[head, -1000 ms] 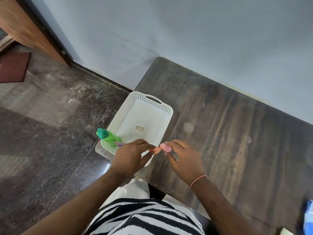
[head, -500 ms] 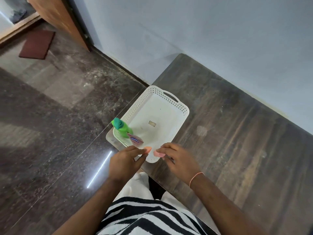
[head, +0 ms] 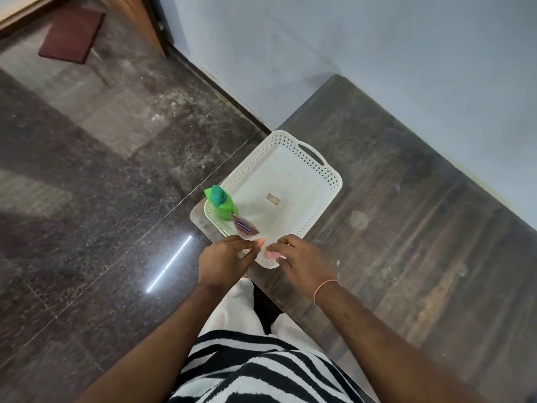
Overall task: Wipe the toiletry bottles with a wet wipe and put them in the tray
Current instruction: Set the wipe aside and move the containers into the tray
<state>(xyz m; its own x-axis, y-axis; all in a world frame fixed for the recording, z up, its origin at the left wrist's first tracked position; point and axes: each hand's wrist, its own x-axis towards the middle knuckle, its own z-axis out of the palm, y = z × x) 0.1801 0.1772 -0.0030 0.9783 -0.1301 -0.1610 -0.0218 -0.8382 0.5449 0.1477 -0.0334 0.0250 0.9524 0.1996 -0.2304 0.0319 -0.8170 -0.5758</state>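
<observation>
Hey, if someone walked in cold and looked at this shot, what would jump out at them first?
Probably the bright green bottle with its teal cap, standing in the near-left corner of the white perforated tray on the dark wooden table. Next, the two hands: the left hand and right hand meet at the tray's near edge, with a small brownish labelled bottle lying just beyond the left hand's fingertips.

We look down on a dark wood-grain tabletop set against a pale blue-grey wall. Beside it spreads a polished dark stone floor, where we see a bright streak of reflected light. Far off lies a maroon mat, near a brown wooden door frame.
</observation>
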